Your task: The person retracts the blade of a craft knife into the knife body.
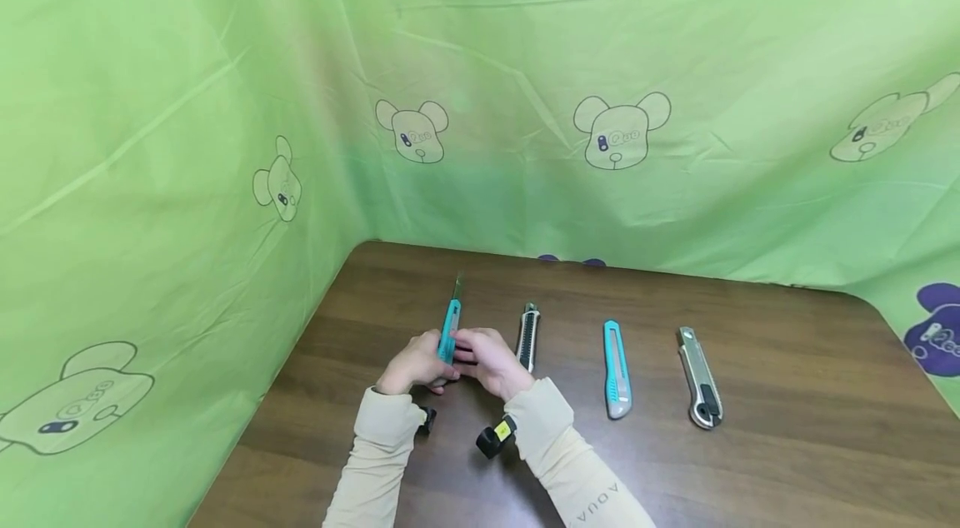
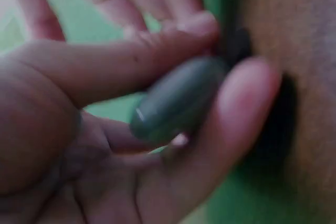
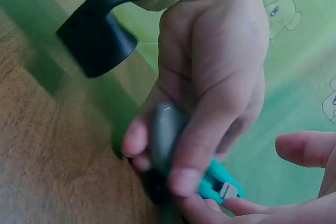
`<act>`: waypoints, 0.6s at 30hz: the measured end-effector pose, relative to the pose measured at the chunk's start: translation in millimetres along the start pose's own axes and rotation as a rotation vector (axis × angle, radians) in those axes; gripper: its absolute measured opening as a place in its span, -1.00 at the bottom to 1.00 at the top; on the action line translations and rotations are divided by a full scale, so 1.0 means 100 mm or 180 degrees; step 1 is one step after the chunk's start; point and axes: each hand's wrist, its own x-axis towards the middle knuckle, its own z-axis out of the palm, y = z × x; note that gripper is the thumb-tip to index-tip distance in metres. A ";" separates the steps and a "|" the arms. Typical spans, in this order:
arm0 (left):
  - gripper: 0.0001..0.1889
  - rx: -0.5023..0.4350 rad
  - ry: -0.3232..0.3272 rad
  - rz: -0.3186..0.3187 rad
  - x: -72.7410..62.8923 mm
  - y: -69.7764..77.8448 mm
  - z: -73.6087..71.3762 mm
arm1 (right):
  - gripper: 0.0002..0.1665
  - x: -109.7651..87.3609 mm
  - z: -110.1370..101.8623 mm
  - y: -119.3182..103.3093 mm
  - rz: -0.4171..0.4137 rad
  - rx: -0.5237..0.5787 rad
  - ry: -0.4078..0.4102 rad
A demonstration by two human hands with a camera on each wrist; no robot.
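Note:
My left hand (image 1: pixel 415 363) grips a teal utility knife (image 1: pixel 449 320) by its handle, above the left part of the table. Its blade (image 1: pixel 457 288) sticks out at the far end. In the left wrist view, the thumb and a finger pinch the knife's rounded dark grey butt end (image 2: pixel 178 100). My right hand (image 1: pixel 495 363) comes in from the right side, fingers reaching to the knife. In the right wrist view, the fingertips of the right hand (image 3: pixel 310 192) are right at the teal body, while its thumb stands apart.
On the brown wooden table (image 1: pixel 795 395), a black-and-silver utility knife (image 1: pixel 528 336) lies just beyond the right hand. Farther right lie a second teal utility knife (image 1: pixel 618 370) and a silver utility knife (image 1: pixel 701 378). A green curtain (image 1: pixel 510 28) encloses the back and left.

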 end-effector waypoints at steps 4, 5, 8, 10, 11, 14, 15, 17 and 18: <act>-0.64 -0.0739 -0.0357 0.0035 0.01 -0.03 -0.05 | -0.59 -0.01 -0.03 0.01 -0.0019 0.0051 0.0001; -0.62 -0.0910 -0.0443 0.0063 0.01 -0.04 -0.07 | -0.59 -0.02 -0.04 0.00 -0.0040 0.0037 0.0003; -0.51 -0.1313 -0.0600 0.0166 0.01 -0.06 -0.11 | -0.59 -0.03 -0.07 -0.04 -0.0115 -0.0057 0.0009; -0.44 -0.1492 -0.0632 0.0203 0.00 -0.05 -0.10 | -0.59 -0.04 -0.11 -0.08 -0.0155 -0.0115 0.0019; -0.40 -0.1575 -0.0648 0.0218 0.01 -0.03 -0.08 | -0.59 -0.04 -0.13 -0.11 -0.0167 -0.0133 0.0028; -0.34 -0.1785 -0.0735 0.0241 0.01 0.05 0.00 | -0.58 -0.05 -0.21 -0.18 -0.0176 -0.0170 0.0101; -0.33 -0.1868 -0.0788 0.0247 0.01 0.08 0.03 | -0.56 -0.06 -0.23 -0.20 -0.0191 -0.0204 0.0120; -0.33 -0.2068 -0.0946 0.0235 0.00 0.11 0.07 | -0.54 -0.08 -0.28 -0.23 -0.0190 -0.0284 0.0159; -0.35 -0.2165 -0.1037 0.0231 -0.01 0.13 0.08 | -0.53 -0.08 -0.31 -0.24 -0.0186 -0.0337 0.0170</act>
